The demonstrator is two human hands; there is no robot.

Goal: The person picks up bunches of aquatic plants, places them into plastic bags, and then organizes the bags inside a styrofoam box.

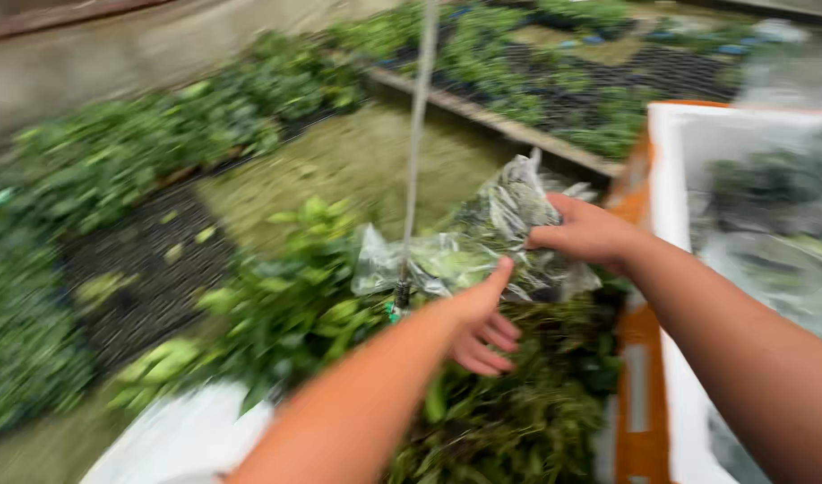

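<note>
Bag (469, 246), clear plastic, plants inside, centre frame: light, limp, slippery; my right hand (583, 235) pinches its top, left hand (482, 318) thumbs its underside.

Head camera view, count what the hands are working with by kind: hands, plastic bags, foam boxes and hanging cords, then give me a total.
Hands: 2, left hand, right hand
Clear crinkled plastic bag of green leaves: 1
White foam box with orange edge: 1
Thin grey hanging cord: 1
Total: 5
</note>
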